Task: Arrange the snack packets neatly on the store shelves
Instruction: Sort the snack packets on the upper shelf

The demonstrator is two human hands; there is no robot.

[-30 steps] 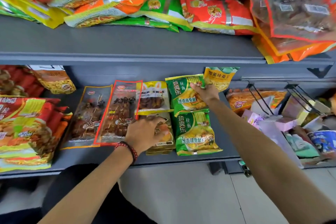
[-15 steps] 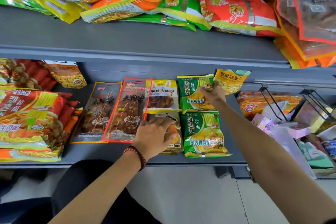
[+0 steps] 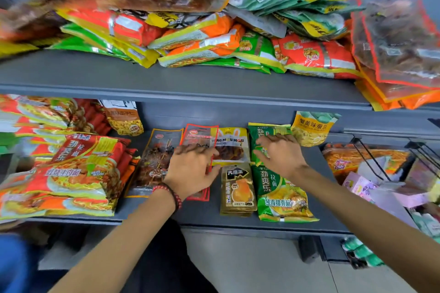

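Snack packets lie in rows on the lower grey shelf [image 3: 209,215]. My left hand [image 3: 190,169], with a red bead bracelet at the wrist, lies flat with spread fingers on the red-edged skewer packet [image 3: 198,132]. My right hand [image 3: 277,154] is spread over the upper green noodle packet [image 3: 260,133]. Below it lies a second green noodle packet [image 3: 281,195]. A gold packet [image 3: 238,189] sits between my hands, under a yellow rabbit packet [image 3: 232,144]. A yellow bean packet [image 3: 312,128] leans at the back right.
The upper shelf [image 3: 142,81] carries a loose heap of orange, green and red packets [image 3: 214,40]. A stack of red noodle bags [image 3: 71,173] fills the lower shelf's left. Wire dividers [image 3: 371,162] and mixed small goods stand at the right. Grey floor lies below.
My left hand has moved left from the gold packet onto the red-edged skewer packet. My right hand let go of the upper green packet's corner and now lies spread over it. The camera has tilted upward.
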